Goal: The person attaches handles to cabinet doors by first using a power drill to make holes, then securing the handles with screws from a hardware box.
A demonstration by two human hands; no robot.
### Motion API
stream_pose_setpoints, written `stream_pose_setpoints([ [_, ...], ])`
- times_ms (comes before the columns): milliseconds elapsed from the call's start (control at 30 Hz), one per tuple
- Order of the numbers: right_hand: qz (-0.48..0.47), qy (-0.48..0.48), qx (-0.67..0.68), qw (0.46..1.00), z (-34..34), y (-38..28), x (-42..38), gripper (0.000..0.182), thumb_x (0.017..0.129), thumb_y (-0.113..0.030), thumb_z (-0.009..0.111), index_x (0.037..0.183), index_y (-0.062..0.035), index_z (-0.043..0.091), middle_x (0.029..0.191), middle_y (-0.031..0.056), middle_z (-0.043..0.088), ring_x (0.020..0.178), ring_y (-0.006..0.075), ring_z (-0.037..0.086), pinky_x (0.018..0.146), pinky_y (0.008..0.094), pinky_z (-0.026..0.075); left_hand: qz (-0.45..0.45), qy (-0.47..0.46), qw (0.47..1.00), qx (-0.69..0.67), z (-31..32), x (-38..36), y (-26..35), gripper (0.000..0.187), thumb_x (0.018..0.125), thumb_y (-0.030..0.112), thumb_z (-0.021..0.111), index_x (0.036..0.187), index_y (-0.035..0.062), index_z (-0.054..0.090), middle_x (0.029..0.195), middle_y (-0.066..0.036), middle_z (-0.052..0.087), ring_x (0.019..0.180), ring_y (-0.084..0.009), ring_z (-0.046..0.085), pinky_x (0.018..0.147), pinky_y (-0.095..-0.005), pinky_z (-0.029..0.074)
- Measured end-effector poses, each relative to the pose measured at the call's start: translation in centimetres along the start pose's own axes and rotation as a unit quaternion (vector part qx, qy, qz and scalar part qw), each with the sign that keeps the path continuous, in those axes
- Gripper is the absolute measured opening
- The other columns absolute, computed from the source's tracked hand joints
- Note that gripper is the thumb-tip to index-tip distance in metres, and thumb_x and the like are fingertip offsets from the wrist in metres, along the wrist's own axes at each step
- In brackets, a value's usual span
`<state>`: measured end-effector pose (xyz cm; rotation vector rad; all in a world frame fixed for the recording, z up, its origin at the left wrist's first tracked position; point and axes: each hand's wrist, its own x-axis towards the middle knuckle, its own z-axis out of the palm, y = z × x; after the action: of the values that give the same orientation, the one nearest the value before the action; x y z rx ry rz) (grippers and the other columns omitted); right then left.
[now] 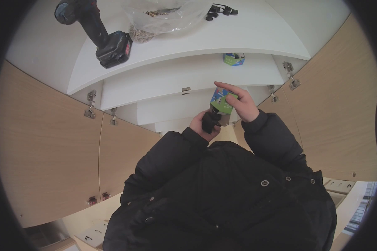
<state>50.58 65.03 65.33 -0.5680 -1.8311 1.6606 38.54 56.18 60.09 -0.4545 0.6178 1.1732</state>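
Directly ahead of the person's chest, in the head view, both hands meet in front of a white cabinet with stepped shelves. The right hand point(241, 103) holds a small green-and-blue box point(222, 101) from the side; its thumb and fingers are pinched on the box walls, with the index finger stretched along the top edge. The left hand point(203, 124) sits just below and touching the box; its fingers are curled around a small black object point(210, 119) at the box's lower end. What that object is cannot be told.

On the top panel point(247, 35) of the cabinet, a cordless drill point(97, 31) lies on its side at the left, well apart from the hands. A clear plastic bag point(163, 19) of small hardware rests beside the drill, and a few black parts point(219, 10) lie near the bag's right edge. A second green box point(233, 59) stands on the shelf below. Light wood doors point(46, 146) with metal hinges point(91, 104) stand open at both sides. Black padded jacket sleeves point(272, 138) cover both arms.
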Motion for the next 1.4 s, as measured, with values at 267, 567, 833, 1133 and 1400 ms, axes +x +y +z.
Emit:
stream_pose_setpoints([
  [267, -0.076, 0.057, -0.012, 0.995, 0.4, -0.6, 0.1, 0.040, 0.077, -0.021, 0.046, 0.113, -0.0036, 0.049, 0.115, 0.0115, 0.048, 0.102, 0.0200, 0.047, 0.087, 0.0317, 0.037, 0.001, -0.065, 0.998, -0.004, -0.5, 0.3, 0.4, 0.027, 0.076, 0.022, 0.052, 0.095, 0.0033, 0.048, 0.081, -0.010, 0.051, 0.061, -0.0200, 0.048, 0.043, -0.0215, 0.038],
  [567, -0.155, -0.004, -0.132, 0.979, -0.4, -1.9, 1.1, 0.045, 0.068, -0.020, 0.048, 0.110, -0.0040, 0.052, 0.102, 0.0110, 0.051, 0.093, 0.0224, 0.046, 0.080, 0.0360, 0.037, -0.023, -0.158, 0.987, 0.027, -1.1, 1.0, 1.0, 0.025, 0.073, 0.020, 0.050, 0.093, 0.0054, 0.050, 0.086, -0.011, 0.052, 0.066, -0.0208, 0.048, 0.045, -0.0234, 0.036],
  [833, -0.104, 0.072, -0.080, 0.989, -1.4, -0.4, 2.5, 0.043, 0.081, -0.033, 0.048, 0.113, -0.0056, 0.049, 0.116, 0.0106, 0.047, 0.108, 0.0223, 0.043, 0.090, 0.0355, 0.034, -0.015, -0.167, 0.985, 0.029, -1.4, 1.3, 1.7, 0.023, 0.072, 0.018, 0.046, 0.091, 0.0053, 0.050, 0.082, -0.008, 0.050, 0.068, -0.0216, 0.046, 0.043, -0.0217, 0.034],
  [1133, -0.015, 0.165, -0.170, 0.971, -3.7, 5.1, 8.3, 0.046, 0.076, -0.024, 0.056, 0.116, -0.0078, 0.041, 0.106, 0.0102, 0.043, 0.082, 0.0159, 0.045, 0.068, 0.0274, 0.043, 0.037, -0.168, 0.985, 0.011, -1.9, 0.0, 2.4, 0.026, 0.071, 0.015, 0.046, 0.093, 0.0030, 0.053, 0.081, -0.004, 0.048, 0.066, -0.0182, 0.045, 0.045, -0.0197, 0.036],
  [1400, -0.118, -0.078, -0.260, 0.955, 1.2, 1.9, 4.1, 0.033, 0.073, -0.015, 0.063, 0.105, -0.0140, 0.054, 0.105, 0.0020, 0.051, 0.086, 0.0131, 0.049, 0.066, 0.0228, 0.038, 0.075, -0.071, 0.995, -0.006, -1.2, -1.1, 2.3, 0.020, 0.073, 0.014, 0.044, 0.086, 0.0017, 0.052, 0.076, -0.006, 0.050, 0.063, -0.0189, 0.047, 0.044, -0.0195, 0.038],
])
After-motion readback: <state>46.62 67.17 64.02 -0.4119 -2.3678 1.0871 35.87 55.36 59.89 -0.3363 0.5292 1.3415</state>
